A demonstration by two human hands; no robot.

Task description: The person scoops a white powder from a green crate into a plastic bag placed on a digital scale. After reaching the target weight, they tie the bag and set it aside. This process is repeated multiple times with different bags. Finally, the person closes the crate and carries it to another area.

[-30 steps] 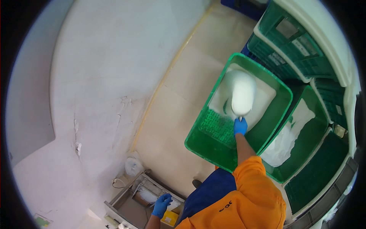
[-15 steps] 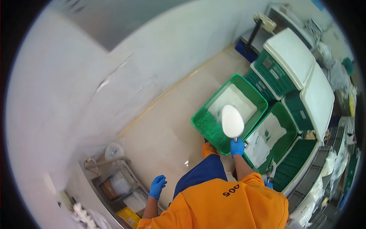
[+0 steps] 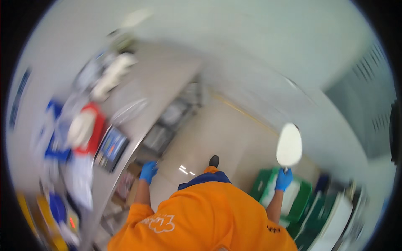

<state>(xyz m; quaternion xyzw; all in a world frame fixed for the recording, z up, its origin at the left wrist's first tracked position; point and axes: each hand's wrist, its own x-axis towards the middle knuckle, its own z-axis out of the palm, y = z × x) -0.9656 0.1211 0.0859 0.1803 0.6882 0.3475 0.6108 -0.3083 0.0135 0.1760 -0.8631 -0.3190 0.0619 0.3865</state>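
The right hand [image 3: 284,179], in a blue glove, is closed on the handle of a big white scoop [image 3: 289,145], held up high above the green crate [image 3: 268,186]. If it tips, stuff could spill on the floor [image 3: 217,134]. The left hand [image 3: 148,170] looks loosely open and empty beside the desk [image 3: 167,83] and might bump it.

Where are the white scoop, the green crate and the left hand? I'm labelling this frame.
white scoop [image 3: 289,145], head view, middle of its bowl
green crate [image 3: 263,186], head view, left wall
left hand [image 3: 148,171], head view, back of the blue glove
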